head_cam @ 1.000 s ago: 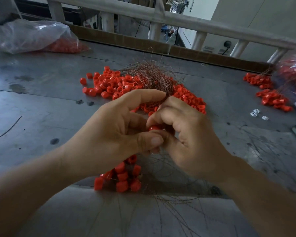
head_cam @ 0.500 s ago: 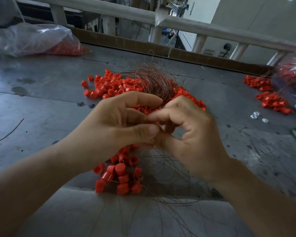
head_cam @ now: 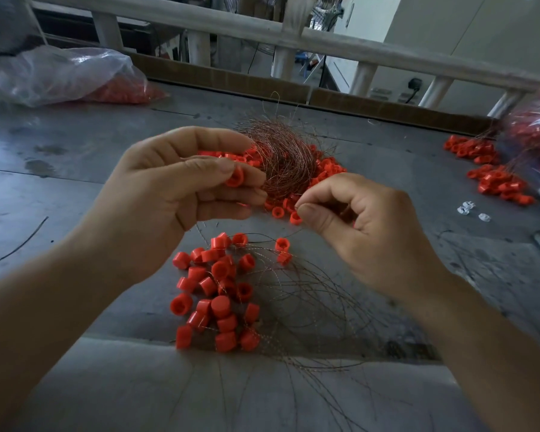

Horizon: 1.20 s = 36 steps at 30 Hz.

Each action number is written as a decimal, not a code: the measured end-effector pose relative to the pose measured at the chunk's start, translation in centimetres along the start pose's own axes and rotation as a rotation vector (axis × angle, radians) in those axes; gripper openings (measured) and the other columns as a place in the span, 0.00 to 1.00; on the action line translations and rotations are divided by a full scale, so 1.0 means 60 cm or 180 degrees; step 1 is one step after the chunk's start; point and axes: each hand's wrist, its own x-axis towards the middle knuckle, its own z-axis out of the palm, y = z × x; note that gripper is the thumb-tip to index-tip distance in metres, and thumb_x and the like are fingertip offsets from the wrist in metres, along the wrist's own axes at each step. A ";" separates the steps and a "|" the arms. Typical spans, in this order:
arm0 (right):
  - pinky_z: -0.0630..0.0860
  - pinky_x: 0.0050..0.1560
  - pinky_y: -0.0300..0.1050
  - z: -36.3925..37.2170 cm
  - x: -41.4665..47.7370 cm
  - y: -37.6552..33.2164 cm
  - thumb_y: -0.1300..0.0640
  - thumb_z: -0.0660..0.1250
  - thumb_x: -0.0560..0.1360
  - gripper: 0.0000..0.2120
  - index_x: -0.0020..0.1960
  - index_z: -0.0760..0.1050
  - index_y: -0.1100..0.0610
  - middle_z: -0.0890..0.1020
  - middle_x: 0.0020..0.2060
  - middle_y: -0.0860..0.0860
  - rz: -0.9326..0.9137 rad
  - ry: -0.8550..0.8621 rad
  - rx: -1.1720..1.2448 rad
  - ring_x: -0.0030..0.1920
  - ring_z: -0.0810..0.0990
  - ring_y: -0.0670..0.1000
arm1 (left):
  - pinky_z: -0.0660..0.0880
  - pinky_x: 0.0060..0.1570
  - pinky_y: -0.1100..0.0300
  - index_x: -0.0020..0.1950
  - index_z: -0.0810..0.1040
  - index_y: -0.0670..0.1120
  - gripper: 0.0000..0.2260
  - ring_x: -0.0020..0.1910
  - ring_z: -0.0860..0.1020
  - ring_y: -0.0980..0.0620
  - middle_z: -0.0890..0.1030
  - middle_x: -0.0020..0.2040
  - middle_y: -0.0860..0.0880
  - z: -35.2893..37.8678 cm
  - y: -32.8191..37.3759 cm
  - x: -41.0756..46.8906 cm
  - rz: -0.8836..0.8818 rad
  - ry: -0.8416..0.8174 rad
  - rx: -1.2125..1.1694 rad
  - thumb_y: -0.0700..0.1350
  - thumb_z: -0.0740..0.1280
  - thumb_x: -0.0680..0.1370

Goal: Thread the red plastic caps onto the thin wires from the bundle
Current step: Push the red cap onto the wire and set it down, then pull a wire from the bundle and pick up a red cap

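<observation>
My left hand point(head_cam: 172, 194) pinches one red cap point(head_cam: 235, 177) between thumb and fingers, raised above the table. To its right, my right hand point(head_cam: 365, 226) pinches a thin wire point(head_cam: 293, 236) between thumb and forefinger; the wire trails down toward the table. Behind both hands lies the tangled wire bundle point(head_cam: 281, 151) on a heap of loose red caps point(head_cam: 325, 169). Below my hands sits a cluster of threaded red caps point(head_cam: 219, 291) with their wires point(head_cam: 309, 307) fanning out to the right and toward me.
A clear plastic bag of red caps point(head_cam: 72, 76) lies at the back left. More red caps point(head_cam: 493, 179) and another bag point(head_cam: 536, 135) sit at the right edge, near small white pieces point(head_cam: 471, 210). A wooden rail point(head_cam: 262, 35) borders the grey table point(head_cam: 75, 169).
My hands were pressed together over one cap; now they have drawn apart, the left keeping a cap and the right holding a wire. The view has shifted so the threaded pile shows fully.
</observation>
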 end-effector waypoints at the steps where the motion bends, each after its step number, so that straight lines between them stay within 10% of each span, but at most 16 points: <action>1: 0.69 0.40 0.27 -0.001 0.000 0.000 0.59 0.67 0.72 0.03 0.42 0.79 0.57 0.79 0.37 0.42 -0.0004 -0.0001 -0.0025 0.41 0.76 0.40 | 0.79 0.33 0.61 0.43 0.83 0.46 0.11 0.37 0.83 0.46 0.84 0.38 0.43 -0.002 0.001 0.000 0.0020 -0.0006 0.0051 0.38 0.62 0.69; 17: 0.69 0.40 0.29 0.019 -0.008 0.007 0.55 0.67 0.73 0.04 0.41 0.78 0.54 0.78 0.36 0.43 0.0287 -0.1325 -0.0623 0.40 0.75 0.41 | 0.73 0.30 0.71 0.39 0.78 0.51 0.13 0.29 0.76 0.61 0.79 0.35 0.52 -0.065 -0.029 0.046 0.0062 0.1689 0.2376 0.32 0.65 0.73; 24: 0.72 0.39 0.34 0.010 -0.005 0.004 0.39 0.63 0.68 0.16 0.39 0.78 0.52 0.79 0.34 0.44 0.0423 -0.1262 -0.0463 0.39 0.75 0.41 | 0.68 0.58 0.52 0.61 0.77 0.45 0.16 0.57 0.73 0.41 0.74 0.58 0.40 -0.089 -0.061 0.061 -0.0152 0.1221 0.4164 0.38 0.66 0.73; 36: 0.72 0.37 0.33 0.006 0.000 0.000 0.36 0.59 0.64 0.24 0.39 0.80 0.55 0.79 0.32 0.45 0.0323 -0.0902 -0.0294 0.37 0.76 0.42 | 0.65 0.46 0.58 0.50 0.82 0.46 0.07 0.46 0.69 0.52 0.73 0.45 0.50 -0.091 -0.081 0.073 0.0140 0.0934 0.4410 0.44 0.66 0.75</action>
